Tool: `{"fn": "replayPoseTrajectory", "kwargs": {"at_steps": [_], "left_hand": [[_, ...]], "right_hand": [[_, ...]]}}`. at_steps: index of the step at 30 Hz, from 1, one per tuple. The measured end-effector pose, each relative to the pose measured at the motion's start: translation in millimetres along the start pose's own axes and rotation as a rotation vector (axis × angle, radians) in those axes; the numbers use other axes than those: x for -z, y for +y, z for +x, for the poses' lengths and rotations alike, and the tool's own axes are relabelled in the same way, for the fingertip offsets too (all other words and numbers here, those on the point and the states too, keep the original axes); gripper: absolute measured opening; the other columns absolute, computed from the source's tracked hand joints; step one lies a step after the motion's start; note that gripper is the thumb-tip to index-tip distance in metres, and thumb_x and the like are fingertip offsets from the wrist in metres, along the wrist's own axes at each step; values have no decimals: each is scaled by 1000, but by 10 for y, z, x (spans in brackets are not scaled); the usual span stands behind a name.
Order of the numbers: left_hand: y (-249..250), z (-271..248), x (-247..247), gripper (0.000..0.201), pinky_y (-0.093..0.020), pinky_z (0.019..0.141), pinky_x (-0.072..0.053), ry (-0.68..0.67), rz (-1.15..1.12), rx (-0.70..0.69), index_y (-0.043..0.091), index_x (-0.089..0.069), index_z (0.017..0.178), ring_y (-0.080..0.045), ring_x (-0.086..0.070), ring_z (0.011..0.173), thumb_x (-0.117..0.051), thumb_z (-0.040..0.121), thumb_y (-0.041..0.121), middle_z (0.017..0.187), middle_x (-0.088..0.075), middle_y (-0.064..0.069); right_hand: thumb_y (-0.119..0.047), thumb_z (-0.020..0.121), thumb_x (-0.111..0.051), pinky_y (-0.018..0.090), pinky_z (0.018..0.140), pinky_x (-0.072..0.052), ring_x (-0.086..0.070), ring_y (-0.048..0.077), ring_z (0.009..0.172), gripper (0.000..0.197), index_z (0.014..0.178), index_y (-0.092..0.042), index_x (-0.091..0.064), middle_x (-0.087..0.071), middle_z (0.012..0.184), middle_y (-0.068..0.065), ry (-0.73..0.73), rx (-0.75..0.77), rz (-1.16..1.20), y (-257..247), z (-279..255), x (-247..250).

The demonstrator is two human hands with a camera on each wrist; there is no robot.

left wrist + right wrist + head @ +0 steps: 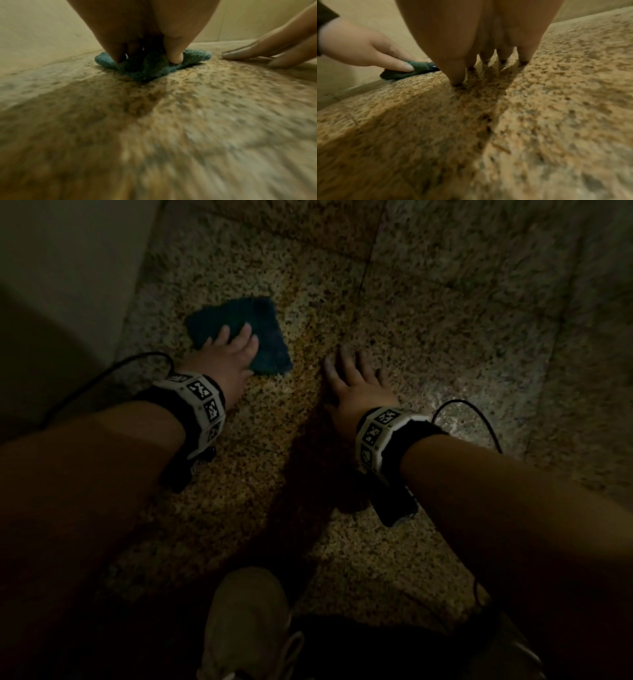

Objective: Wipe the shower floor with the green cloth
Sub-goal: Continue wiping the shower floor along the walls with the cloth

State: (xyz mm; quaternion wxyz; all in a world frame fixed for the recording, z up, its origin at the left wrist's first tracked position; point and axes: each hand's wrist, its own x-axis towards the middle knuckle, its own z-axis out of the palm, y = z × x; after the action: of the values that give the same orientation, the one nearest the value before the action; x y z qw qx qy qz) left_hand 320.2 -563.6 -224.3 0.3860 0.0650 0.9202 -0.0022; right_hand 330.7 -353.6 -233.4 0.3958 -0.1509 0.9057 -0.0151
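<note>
A pale, plain wall (61, 251) rises on the left in the head view, beyond the fingers. A light beige lace-up shoe (246, 621) sits at the bottom edge, well back from the fingers. White wristbands with black square markers (202, 405) ring both wrists, each beside a black strap. Thin black cables (479, 419) loop out from the bands. A black oblong device (397, 508) hangs under the right-side band.

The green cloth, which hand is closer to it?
Left. The left hand presses its fingers flat on the green cloth. The right hand rests beside it on the bare shower floor, not touching the cloth.
</note>
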Motion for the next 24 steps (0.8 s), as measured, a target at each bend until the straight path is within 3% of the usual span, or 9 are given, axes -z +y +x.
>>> {"fn": "replayPoseTrajectory", "kwargs": {"at_steps": [5, 8, 10, 13, 15, 19, 24], "left_hand": [[-29, -109, -104, 53, -42, 117, -5, 2, -11, -5, 7, -4, 151, -34, 7, 144, -26, 104, 19, 158, 10, -8], [-84, -256, -276, 54, -41, 116, -5, -34, 14, 33, 9, 0, 151, -34, 8, 144, -25, 104, 20, 158, 13, -7], [-112, -389, -438, 56, -38, 116, -3, -64, 18, 54, 9, 4, 150, -33, 10, 144, -24, 104, 22, 157, 16, -6], [-150, -631, -695, 57, -36, 116, -1, -95, 15, 57, 11, 9, 149, -32, 12, 144, -23, 104, 23, 156, 18, -7], [-180, -739, -799, 57, -36, 116, 0, -104, 24, 59, 11, 10, 149, -31, 12, 144, -22, 104, 23, 156, 19, -7], [-244, -768, -790, 56, -35, 116, -1, -111, 106, 64, 13, 14, 149, -28, 10, 145, -18, 105, 25, 156, 21, -5], [-349, -504, -450, 57, -39, 116, -6, -143, -3, 156, 11, 9, 150, -32, 7, 145, -23, 104, 23, 157, 18, -5]], "right_hand": [[-39, 102, -31, 47, 118, 4, 23, 25, 143, 65, 150, -32, 13, 27, 155, -3, 7, -4, 24, -3, -12, -7], [-29, 101, -39, 51, 118, 0, 21, 25, 144, 69, 150, -33, 8, 23, 156, -3, -12, -10, 54, -36, -37, 66], [-22, 98, -44, 51, 117, -7, 14, 27, 145, 70, 152, -31, 0, 16, 158, -2, -28, -29, 80, -72, -60, 172], [-24, 98, -43, 49, 116, -16, -2, 31, 146, 61, 152, -21, -13, 2, 160, 5, 8, -28, 29, -187, -68, 317], [-25, 99, -41, 52, 117, -9, 5, 29, 146, 63, 152, -22, -8, 6, 160, 3, 11, -5, 5, -272, -43, 338], [-22, 100, -43, 56, 114, -3, 18, 27, 144, 73, 151, -29, 9, 24, 156, -2, -121, 22, -21, -389, -19, 193], [-15, 99, -44, 52, 115, -11, 19, 29, 144, 78, 150, -27, 14, 27, 155, -1, -136, 36, -75, -357, 8, 143]]}}
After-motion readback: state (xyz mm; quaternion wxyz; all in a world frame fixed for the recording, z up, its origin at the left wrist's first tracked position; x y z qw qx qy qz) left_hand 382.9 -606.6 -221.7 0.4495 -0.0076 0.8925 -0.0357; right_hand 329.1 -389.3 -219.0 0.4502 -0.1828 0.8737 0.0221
